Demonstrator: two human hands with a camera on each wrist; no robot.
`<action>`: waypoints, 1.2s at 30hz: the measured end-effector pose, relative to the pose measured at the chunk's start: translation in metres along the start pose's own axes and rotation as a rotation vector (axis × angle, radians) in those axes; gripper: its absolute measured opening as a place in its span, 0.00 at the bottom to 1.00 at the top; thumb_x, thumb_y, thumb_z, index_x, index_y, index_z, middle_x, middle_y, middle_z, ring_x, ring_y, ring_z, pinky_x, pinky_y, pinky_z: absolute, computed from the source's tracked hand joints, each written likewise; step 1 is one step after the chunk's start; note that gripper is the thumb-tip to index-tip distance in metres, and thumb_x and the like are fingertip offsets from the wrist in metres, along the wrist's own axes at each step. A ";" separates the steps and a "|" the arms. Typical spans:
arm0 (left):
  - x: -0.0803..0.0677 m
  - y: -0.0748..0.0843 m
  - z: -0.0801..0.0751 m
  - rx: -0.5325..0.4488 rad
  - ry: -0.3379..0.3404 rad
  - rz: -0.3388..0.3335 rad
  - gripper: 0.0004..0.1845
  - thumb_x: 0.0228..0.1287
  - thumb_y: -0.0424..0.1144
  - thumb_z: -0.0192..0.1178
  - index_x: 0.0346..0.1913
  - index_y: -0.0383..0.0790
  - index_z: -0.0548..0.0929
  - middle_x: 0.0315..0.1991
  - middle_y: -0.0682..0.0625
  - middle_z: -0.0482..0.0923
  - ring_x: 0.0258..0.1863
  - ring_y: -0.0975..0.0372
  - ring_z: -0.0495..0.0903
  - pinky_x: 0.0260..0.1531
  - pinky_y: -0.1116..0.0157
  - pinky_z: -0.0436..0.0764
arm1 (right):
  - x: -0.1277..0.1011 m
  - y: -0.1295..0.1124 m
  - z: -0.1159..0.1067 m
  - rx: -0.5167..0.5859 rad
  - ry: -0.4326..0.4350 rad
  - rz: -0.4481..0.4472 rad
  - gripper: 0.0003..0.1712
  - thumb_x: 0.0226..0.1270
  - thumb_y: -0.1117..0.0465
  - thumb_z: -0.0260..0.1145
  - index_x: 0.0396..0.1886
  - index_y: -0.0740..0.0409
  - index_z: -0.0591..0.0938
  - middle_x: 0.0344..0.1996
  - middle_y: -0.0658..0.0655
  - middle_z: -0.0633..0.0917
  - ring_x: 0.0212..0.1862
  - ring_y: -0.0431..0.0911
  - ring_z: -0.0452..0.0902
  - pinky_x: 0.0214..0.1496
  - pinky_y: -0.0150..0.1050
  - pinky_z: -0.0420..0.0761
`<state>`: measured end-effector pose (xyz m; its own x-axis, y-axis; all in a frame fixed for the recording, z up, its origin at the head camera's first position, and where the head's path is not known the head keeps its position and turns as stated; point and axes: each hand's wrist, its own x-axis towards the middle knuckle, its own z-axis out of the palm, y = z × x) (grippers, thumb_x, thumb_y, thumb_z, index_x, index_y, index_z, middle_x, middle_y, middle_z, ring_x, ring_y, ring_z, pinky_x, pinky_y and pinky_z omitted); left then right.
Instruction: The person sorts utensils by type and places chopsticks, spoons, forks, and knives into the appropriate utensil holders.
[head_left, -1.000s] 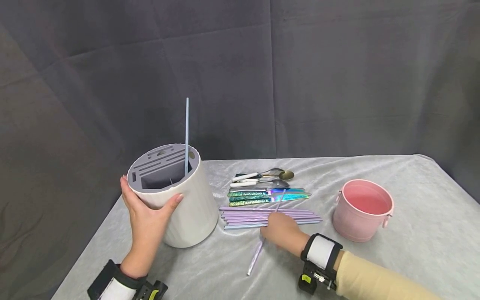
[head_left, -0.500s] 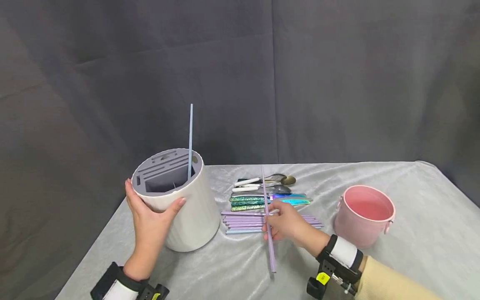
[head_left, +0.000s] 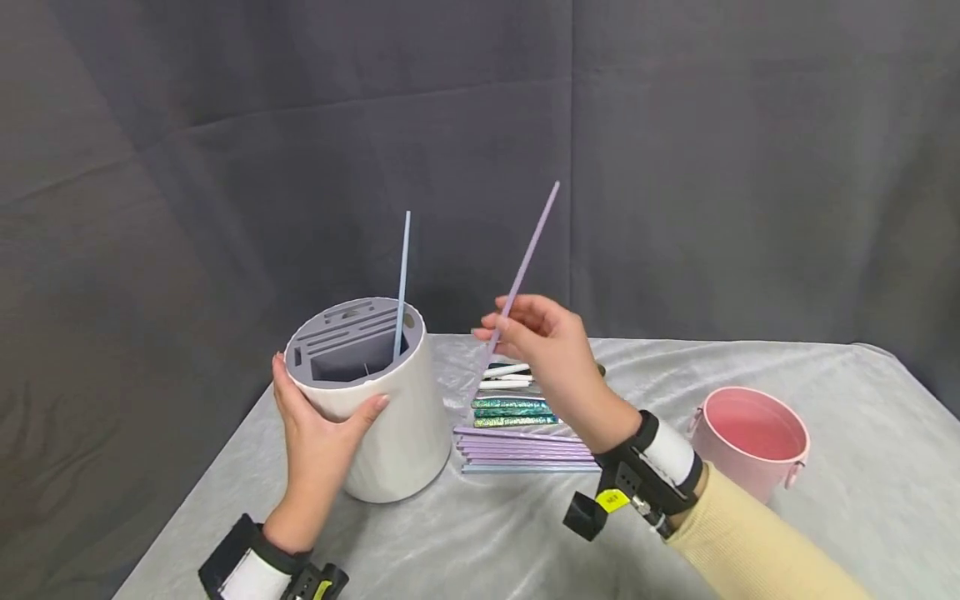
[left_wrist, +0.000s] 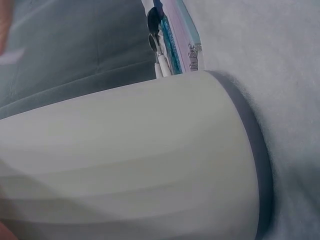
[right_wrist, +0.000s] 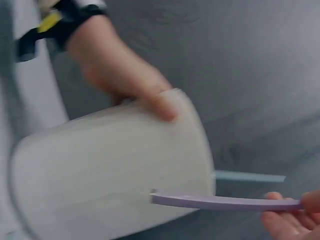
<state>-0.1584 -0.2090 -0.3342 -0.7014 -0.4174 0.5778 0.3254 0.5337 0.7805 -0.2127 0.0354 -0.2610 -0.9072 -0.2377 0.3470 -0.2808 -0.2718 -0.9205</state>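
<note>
Chopstick [head_left: 532, 246], thin and purple, is what I see pinched in the grip of the right hand [head_left: 557, 354], tilted and held up to the right of the white pot [head_left: 416, 437], apart from it. From here I see the left hand [head_left: 318, 437] with its grip round the pot's near left side. A blue chopstick [head_left: 402, 275] leans inside the pot. On the counter [head_left: 480, 542] to the pot's right I spot purple and blue chopsticks [head_left: 525, 451], some green handles [head_left: 513, 412] and, farthest from the pot, a pink bucket [head_left: 763, 475].
</note>
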 end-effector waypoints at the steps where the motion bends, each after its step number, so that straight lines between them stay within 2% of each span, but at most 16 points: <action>1: 0.000 0.000 0.001 0.001 0.000 0.000 0.65 0.43 0.38 0.77 0.76 0.32 0.39 0.75 0.35 0.41 0.72 0.48 0.46 0.68 0.46 0.50 | 0.004 -0.005 0.005 0.027 0.011 -0.049 0.15 0.68 0.73 0.60 0.53 0.74 0.74 0.42 0.69 0.82 0.40 0.45 0.85 0.49 0.42 0.81; 4: 0.000 0.001 0.003 -0.004 -0.007 0.000 0.65 0.43 0.37 0.77 0.76 0.33 0.38 0.75 0.36 0.40 0.72 0.48 0.46 0.68 0.45 0.50 | 0.016 -0.017 0.020 0.085 0.041 -0.182 0.15 0.69 0.73 0.58 0.54 0.74 0.74 0.44 0.74 0.80 0.41 0.45 0.85 0.51 0.42 0.80; 6: 0.000 0.002 0.004 -0.006 -0.011 -0.002 0.66 0.43 0.37 0.77 0.76 0.34 0.38 0.75 0.36 0.40 0.72 0.48 0.46 0.68 0.44 0.50 | 0.022 -0.021 0.029 0.104 0.057 -0.237 0.15 0.70 0.73 0.58 0.54 0.74 0.73 0.46 0.76 0.79 0.42 0.45 0.85 0.52 0.42 0.79; 10: 0.000 0.002 0.006 -0.001 -0.009 -0.003 0.66 0.43 0.37 0.78 0.76 0.33 0.38 0.75 0.36 0.40 0.73 0.48 0.45 0.68 0.44 0.49 | 0.030 -0.020 0.042 0.115 0.071 -0.296 0.15 0.70 0.73 0.58 0.54 0.74 0.73 0.46 0.74 0.80 0.44 0.47 0.85 0.54 0.42 0.78; 15: -0.001 0.003 0.009 0.006 -0.002 0.009 0.67 0.42 0.38 0.79 0.75 0.31 0.38 0.75 0.34 0.41 0.73 0.47 0.45 0.68 0.45 0.49 | 0.036 -0.009 0.052 0.040 0.049 -0.343 0.14 0.69 0.74 0.59 0.52 0.74 0.75 0.43 0.71 0.82 0.44 0.50 0.85 0.52 0.42 0.79; 20: -0.001 0.003 0.010 0.002 0.003 0.039 0.68 0.41 0.43 0.80 0.75 0.30 0.39 0.73 0.31 0.42 0.72 0.46 0.46 0.68 0.45 0.50 | 0.038 0.004 0.058 -0.057 0.000 -0.334 0.14 0.66 0.75 0.61 0.51 0.75 0.76 0.41 0.70 0.83 0.44 0.54 0.84 0.50 0.42 0.81; 26: 0.000 0.004 0.011 0.001 -0.002 0.046 0.68 0.42 0.46 0.79 0.75 0.30 0.39 0.74 0.32 0.42 0.72 0.46 0.46 0.68 0.45 0.50 | 0.036 0.015 0.063 -0.149 -0.036 -0.276 0.16 0.65 0.76 0.62 0.53 0.74 0.76 0.41 0.68 0.84 0.43 0.54 0.84 0.50 0.39 0.80; 31: -0.001 0.003 0.012 0.005 -0.006 0.045 0.68 0.43 0.46 0.79 0.75 0.30 0.38 0.74 0.33 0.42 0.72 0.46 0.46 0.68 0.45 0.50 | 0.035 0.021 0.066 -0.145 -0.068 -0.243 0.17 0.65 0.78 0.60 0.53 0.76 0.74 0.41 0.72 0.83 0.43 0.58 0.84 0.51 0.39 0.80; 36: -0.001 0.004 0.013 0.000 -0.006 0.044 0.68 0.43 0.46 0.79 0.75 0.30 0.38 0.74 0.33 0.42 0.72 0.46 0.46 0.68 0.45 0.50 | 0.033 0.026 0.067 -0.196 -0.101 -0.244 0.17 0.64 0.78 0.61 0.53 0.77 0.74 0.40 0.71 0.83 0.43 0.58 0.84 0.52 0.38 0.79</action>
<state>-0.1648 -0.1965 -0.3352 -0.6899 -0.3894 0.6103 0.3559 0.5517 0.7543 -0.2288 -0.0416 -0.2613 -0.7728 -0.2811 0.5690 -0.5501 -0.1503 -0.8215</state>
